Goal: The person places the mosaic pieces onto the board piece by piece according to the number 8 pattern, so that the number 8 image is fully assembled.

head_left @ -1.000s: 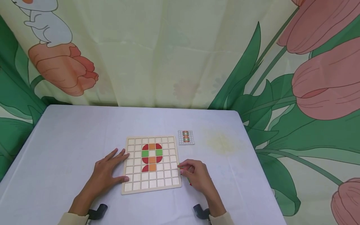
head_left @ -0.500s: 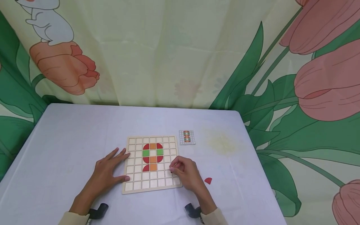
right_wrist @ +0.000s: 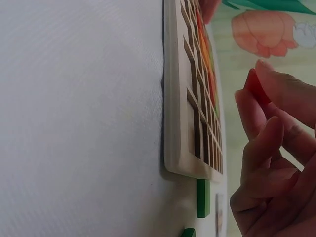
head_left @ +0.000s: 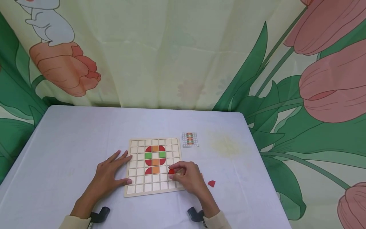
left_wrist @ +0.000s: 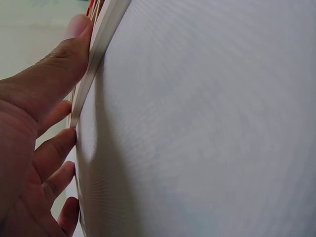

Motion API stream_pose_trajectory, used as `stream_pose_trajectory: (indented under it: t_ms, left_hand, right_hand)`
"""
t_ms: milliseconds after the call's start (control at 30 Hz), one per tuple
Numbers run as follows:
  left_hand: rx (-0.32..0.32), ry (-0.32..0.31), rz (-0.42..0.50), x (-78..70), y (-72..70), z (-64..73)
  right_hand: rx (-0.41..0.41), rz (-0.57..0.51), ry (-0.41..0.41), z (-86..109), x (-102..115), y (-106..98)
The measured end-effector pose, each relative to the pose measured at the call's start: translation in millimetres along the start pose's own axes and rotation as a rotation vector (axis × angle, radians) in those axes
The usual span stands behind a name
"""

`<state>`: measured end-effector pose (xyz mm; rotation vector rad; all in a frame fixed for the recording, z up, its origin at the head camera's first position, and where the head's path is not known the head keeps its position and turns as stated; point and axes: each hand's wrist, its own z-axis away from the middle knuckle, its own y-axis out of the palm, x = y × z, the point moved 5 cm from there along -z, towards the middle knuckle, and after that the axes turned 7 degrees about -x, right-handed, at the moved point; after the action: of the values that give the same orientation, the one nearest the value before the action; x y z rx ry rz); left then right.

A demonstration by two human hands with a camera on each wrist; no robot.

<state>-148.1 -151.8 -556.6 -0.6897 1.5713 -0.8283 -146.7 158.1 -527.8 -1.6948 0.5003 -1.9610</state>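
Person's hands at a table w/ white cloth. Wood board, sq. grid, flat at lower ctr of the head view. L hand at lower left of ctr, fingers spread, thumb tip & a fingertip touching the board's left rim; left wrist view also has the thumb against the edge, upper left of frame. R hand is over the board's right part, thumb & finger pinching a red pc. Right wrist view puts that pc at mid-right of frame, held up off the board.

Pcs set in the board, top to btm: round-edged red corners either side of an orange sq; green pcs left & right of a bare cell; red-orange-red again; then one red & one orange.

Small pattern card w/ similar colors lies just beyond the board's upper right corner. Loose red wedge on the cloth, lower right of ctr, near R hand; orange bit mostly hidden behind that hand. Right wrist view, btm: green blk just beside the board's corner, can't tell if touching; 2nd green blk cut off by the frame.

Bkgd: curtain, rabbit print upper left, pink tulips at right.
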Motion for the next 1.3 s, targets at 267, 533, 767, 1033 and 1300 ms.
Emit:
stream_pose_trajectory:
  t_ms: [267,533,767,1033,1300]
  left_hand:
    - [0.002,-0.001,0.016,1.0,1.2,1.5]
    - [-0.002,0.0,0.011,1.1,2.0,1.4]
    - [-0.003,0.005,0.018,1.2,1.5,1.4]
    - [-0.002,0.011,0.028,0.1,-0.7,1.8]
    - [-0.005,0.009,0.023,0.3,-0.5,0.8]
  right_hand:
    - [-0.015,-0.008,-0.041,-2.0,-3,3]
    - [-0.014,-0.05,-0.031,-3.9,-3,9]
    - [-0.026,-0.099,-0.033,-2.8,1,13]
    - [-0.04,-0.095,-0.072,-2.3,2,13]
    - [-0.089,-0.068,-0.041,-1.0,1,13]
